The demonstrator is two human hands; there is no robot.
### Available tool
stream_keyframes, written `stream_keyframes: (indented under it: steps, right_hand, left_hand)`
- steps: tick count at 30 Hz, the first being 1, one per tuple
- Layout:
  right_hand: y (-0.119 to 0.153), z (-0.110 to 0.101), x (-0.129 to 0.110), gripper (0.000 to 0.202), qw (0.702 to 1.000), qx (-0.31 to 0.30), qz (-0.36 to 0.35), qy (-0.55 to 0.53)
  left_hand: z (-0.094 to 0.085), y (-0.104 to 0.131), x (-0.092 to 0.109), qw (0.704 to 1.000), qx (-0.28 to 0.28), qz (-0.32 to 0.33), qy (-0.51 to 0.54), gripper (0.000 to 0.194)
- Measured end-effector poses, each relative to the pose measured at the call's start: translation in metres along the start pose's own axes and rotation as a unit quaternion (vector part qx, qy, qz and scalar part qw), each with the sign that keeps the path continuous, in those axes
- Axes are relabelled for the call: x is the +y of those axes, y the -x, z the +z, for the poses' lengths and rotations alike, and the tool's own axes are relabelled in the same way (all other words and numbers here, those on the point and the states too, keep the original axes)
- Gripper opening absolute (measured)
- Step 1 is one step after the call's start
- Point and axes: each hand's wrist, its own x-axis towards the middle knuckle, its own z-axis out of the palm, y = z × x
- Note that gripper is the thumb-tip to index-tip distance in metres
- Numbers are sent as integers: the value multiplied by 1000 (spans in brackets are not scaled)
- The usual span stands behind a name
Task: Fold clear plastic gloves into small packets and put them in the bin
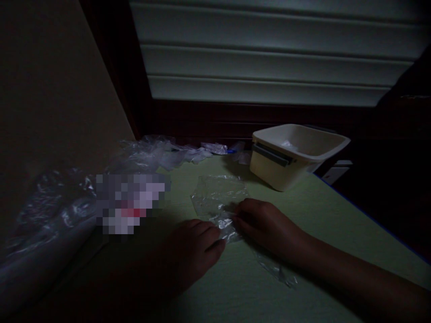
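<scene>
A clear plastic bag [220, 190] lies crinkled on the pale green tabletop, its near part bunched and shiny between my hands. My right hand [261, 220] is closed in a pinch on the bag's right side. At the bag's near left edge is my left hand [198, 246], thumb and fingers curled together on the film; the fingertips are partly in shadow. Another strip of clear film [276, 269] lies below my right wrist.
A cream plastic bin [276, 172] with a grey handle stands at the back right, some clear film inside. Crumpled plastic bags [144, 154] line the back left. A large clear bag [50, 215] lies left, near a blurred-out patch. Louvred panels [262, 67] rise behind the table.
</scene>
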Motion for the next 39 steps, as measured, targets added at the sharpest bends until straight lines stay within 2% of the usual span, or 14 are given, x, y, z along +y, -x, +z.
stream_keyframes:
  steps: [3, 5, 10, 14, 18, 27, 32, 36, 39]
  right_hand:
    - [1, 0, 1, 8, 1000, 26, 7, 14]
    - [2, -3, -1, 8, 999, 37, -14, 25]
    - [6, -7, -10, 14, 982, 34, -165, 88]
    - [9, -3, -13, 17, 970, -7, -220, 99]
    - [9, 2, -10, 27, 970, -45, -216, 105]
    - [4, -4, 1, 26, 977, -45, -153, 141]
    - [2, -5, 3, 23, 977, -34, -141, 153]
    - [4, -7, -4, 28, 980, -29, -160, 117]
    - [7, -7, -9, 34, 975, -58, -182, 114]
  left_hand:
    - [-2, -1, 2, 1000, 11, -11, 10, 7]
    - [-3, -2, 3, 1000, 13, -19, 17, 9]
    - [-5, -2, 3, 1000, 3, -12, 9, 9]
    - [-5, -2, 0, 999, -29, 37, -22, 14]
    - [-2, -1, -2, 998, -11, 45, -40, 17]
    - [-5, -1, 2, 999, -11, 26, -46, 19]
    - [-4, 0, -1, 995, -2, 69, -65, 21]
    - [0, 1, -2, 998, -5, 41, -37, 20]
    - [1, 2, -2, 999, -5, 28, -30, 20]
